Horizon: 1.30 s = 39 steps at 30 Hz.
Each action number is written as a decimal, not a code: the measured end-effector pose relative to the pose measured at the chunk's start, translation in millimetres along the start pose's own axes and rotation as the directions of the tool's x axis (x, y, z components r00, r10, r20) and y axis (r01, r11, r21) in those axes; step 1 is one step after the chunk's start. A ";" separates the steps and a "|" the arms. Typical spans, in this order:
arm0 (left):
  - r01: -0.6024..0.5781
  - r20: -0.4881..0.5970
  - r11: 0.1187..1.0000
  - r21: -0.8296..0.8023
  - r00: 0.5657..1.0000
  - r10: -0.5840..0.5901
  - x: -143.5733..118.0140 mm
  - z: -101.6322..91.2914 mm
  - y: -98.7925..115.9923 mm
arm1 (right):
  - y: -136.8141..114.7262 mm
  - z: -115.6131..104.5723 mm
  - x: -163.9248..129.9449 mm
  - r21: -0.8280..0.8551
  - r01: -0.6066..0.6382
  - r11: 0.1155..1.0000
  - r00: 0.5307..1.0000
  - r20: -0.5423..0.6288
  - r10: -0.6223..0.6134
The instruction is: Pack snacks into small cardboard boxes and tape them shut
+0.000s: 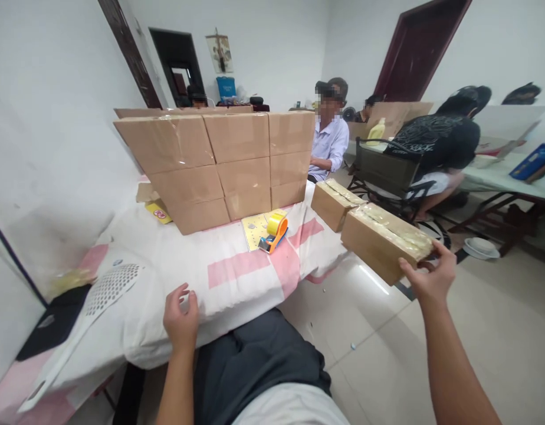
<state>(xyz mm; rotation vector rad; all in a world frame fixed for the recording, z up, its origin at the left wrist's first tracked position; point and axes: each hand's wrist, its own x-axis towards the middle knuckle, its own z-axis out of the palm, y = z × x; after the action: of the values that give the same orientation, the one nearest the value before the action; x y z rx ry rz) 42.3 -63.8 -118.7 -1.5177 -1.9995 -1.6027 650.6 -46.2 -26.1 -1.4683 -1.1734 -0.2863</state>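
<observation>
My right hand [434,271] grips the near end of a cardboard box [374,251], thumb on one side and fingers on the other. Clear tape runs along the top seam of this box. Its far end meets a second taped box [328,206] at the table's right edge. Over the front edge of the cloth-covered table, my left hand [181,313] is empty, its fingers curved and apart. A tape dispenser [275,233] with an orange and blue body and a yellow roll lies on a yellow dotted sheet [251,227] mid-table.
Stacked cardboard boxes [243,171] form a wall along the table's back. A white fly swatter [108,295] and a black flat item [55,324] lie at left. A small yellow carton [158,211] sits by the stack. Co-workers sit beyond; a chair [387,168] stands right.
</observation>
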 end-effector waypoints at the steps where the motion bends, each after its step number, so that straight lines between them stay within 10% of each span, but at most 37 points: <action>1: 0.000 0.003 1.000 0.000 1.000 0.000 0.1 0.1 0.7 | 9.5 9.4 6.5 -0.034 0.026 0.999 0.999 0.020 -0.026; 8: 0.030 0.039 0.997 0.078 0.999 -0.033 0.8 1.5 7.1 | 43.2 74.8 33.2 -0.091 0.053 0.994 0.997 0.060 -0.048; 28: 0.055 0.079 0.972 0.229 0.994 -0.075 -2.2 5.5 -0.3 | 41.6 160.5 69.4 -0.144 0.028 0.989 0.977 0.214 0.003; 39: -0.182 0.544 0.907 0.379 0.837 -0.059 2.7 12.4 -10.0 | 45.0 236.7 101.2 -0.167 -0.007 0.986 0.954 0.293 0.056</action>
<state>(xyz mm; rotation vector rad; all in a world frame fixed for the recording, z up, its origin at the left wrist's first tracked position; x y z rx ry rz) 38.8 -51.4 -128.4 -1.9683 -2.3253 -0.6610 630.8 213.4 -48.5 -1.7162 -1.3910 -0.1446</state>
